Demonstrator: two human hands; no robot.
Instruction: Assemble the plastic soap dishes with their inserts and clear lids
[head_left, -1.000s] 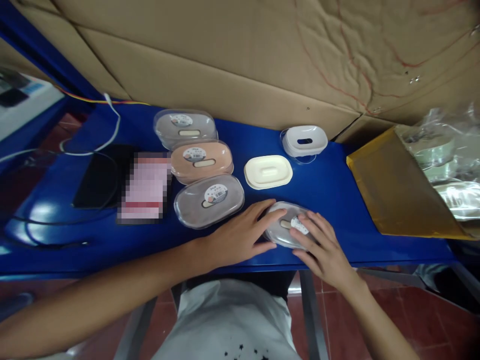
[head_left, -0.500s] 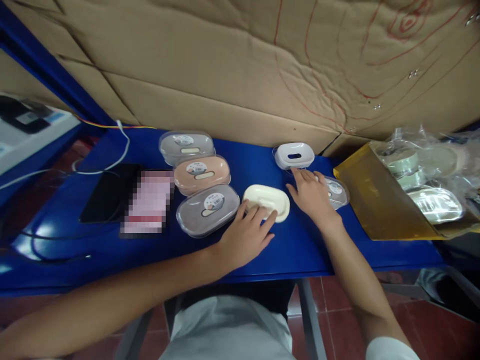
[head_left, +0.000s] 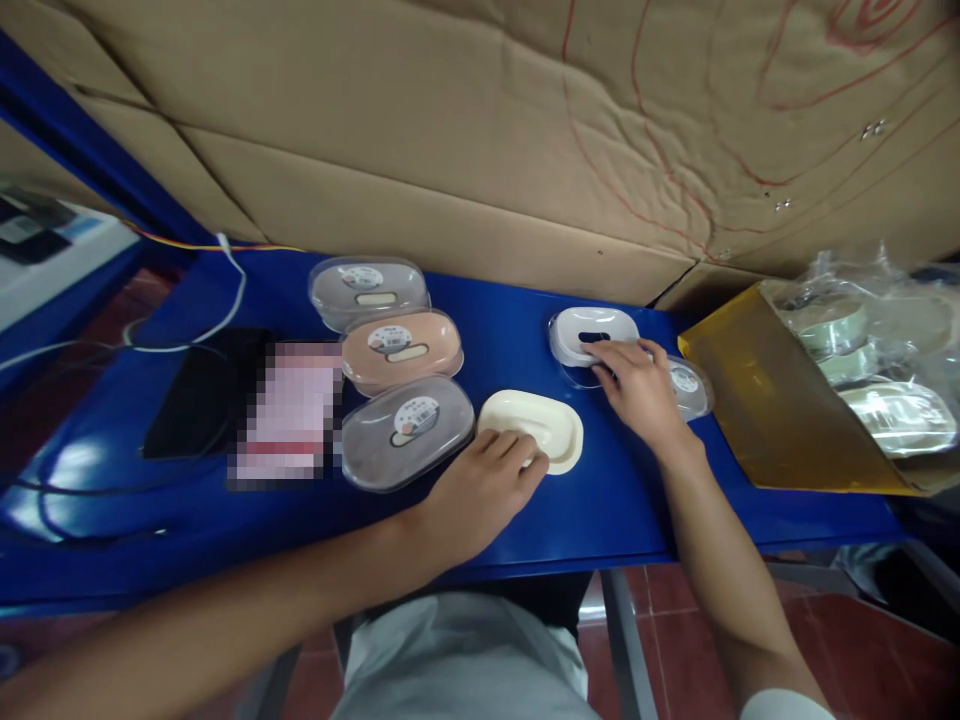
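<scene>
My left hand (head_left: pixel 487 490) has its fingers curled over the near left edge of a cream oval dish (head_left: pixel 559 432), which lies flat on the blue table. Its fingertips are partly hidden. Farther right, my right hand (head_left: pixel 641 390) has thumb and fingers at the front edge of a white oval piece with a dark slot (head_left: pixel 598 325). A clear plastic cover (head_left: pixel 559 352) shows around and below the white piece. Beside my left hand lies a grey oval box with a clear lid and round sticker (head_left: pixel 405 435).
Behind that box are a pink lidded box (head_left: pixel 424 345) and another grey one (head_left: pixel 367 285). A stickered clear-lidded piece (head_left: pixel 694 390) lies past my right wrist. A cardboard box (head_left: pixel 750 410) of bagged parts stands right; a phone (head_left: pixel 289 415) lies left. Cardboard (head_left: pixel 420 170) walls the back.
My left fingers have gone from spread on the cream dish to curled at its edge. My right hand has moved onto the white piece's front edge. The view has shifted slightly.
</scene>
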